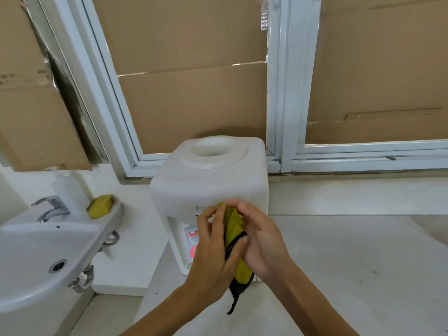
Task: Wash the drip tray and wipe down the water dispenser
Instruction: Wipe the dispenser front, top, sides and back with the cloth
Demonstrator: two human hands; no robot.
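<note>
One white water dispenser [208, 180] stands on the floor beside the sink [36, 258], its drip tray hidden. Left hand [213, 248] and right hand [261, 238] both grasp a yellow cloth [234, 226] before it. Advice: fold the cloth flat, then wipe top downward.

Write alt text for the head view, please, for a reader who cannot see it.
Both hands, left and right, hold a yellow cloth before a white water dispenser. A sink with a yellow sponge is at left.
</note>
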